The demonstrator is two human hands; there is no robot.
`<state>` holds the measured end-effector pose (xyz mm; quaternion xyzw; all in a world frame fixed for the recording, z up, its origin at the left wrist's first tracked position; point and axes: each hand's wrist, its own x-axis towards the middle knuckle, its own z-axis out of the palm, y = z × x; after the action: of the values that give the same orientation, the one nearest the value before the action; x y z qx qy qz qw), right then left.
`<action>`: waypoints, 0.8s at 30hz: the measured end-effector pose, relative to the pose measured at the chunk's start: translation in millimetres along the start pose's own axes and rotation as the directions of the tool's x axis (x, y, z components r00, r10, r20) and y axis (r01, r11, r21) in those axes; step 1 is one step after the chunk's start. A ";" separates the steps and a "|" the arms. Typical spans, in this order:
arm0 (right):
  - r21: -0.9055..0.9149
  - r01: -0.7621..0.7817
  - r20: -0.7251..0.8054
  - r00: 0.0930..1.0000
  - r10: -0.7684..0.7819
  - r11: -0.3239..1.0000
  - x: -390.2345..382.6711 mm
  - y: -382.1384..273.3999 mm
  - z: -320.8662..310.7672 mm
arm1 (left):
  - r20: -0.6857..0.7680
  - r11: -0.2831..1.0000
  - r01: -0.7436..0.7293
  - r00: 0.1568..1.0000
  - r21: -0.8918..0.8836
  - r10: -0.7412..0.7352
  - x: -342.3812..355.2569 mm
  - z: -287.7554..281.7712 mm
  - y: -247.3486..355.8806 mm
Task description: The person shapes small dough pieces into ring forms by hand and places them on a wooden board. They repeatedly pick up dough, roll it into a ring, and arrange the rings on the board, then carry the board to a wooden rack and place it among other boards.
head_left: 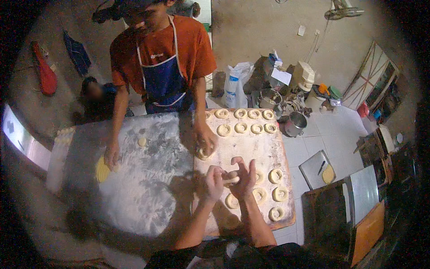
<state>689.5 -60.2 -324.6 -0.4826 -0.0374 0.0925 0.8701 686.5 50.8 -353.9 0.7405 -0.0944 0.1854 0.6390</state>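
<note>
A small piece of pale dough [231, 180], perhaps a ring seen edge-on, is held between my two hands above the floured board [242, 150]. My left hand [215, 183] closes its fingers on one end. At the other end my right hand [244, 178] grips it, with some fingers bent and raised. Part of the dough is hidden by my fingers. Dough rings lie on the board close to my right hand, such as one ring [280, 194]. More rings form two rows at the far side, including one ring [241, 128].
Across the table a person in an apron [165, 80] touches a ring with one hand [207, 141] and a flat dough piece [102, 170] with the other. A dough lump [142, 142] lies on the floured dark tabletop [152, 197]. A metal pot [296, 123] stands right of the board.
</note>
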 end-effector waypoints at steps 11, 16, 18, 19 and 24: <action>-0.529 0.093 0.012 0.995 -0.102 0.844 17.8 -9.6 -51.6 | 0.128 0.971 0.084 0.985 0.225 -0.115 25.4 50.3 -3.9; -0.506 -0.045 -0.212 0.974 -0.073 0.862 87.1 1.7 -91.3 | 0.204 0.904 0.054 0.967 0.425 -0.154 87.3 70.6 -38.8; -0.764 -0.208 -0.336 0.937 -0.101 0.611 110.7 7.2 -108.6 | 0.253 0.797 0.013 0.945 0.604 -0.208 113.7 64.7 -53.4; -0.867 -0.271 -0.349 0.930 -0.120 0.418 112.4 11.2 -117.0 | 0.244 0.710 -0.022 0.946 0.704 -0.213 118.8 60.6 -57.5; -0.919 -0.339 -0.304 0.935 -0.184 -0.202 108.6 29.3 -124.4 | 0.388 0.580 -0.107 0.837 0.808 -0.386 104.1 34.4 -62.9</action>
<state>811.5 -127.2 -418.2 -0.9841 0.0836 0.0011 0.1569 810.6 37.6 -374.0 0.9728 -0.1097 -0.0558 0.1961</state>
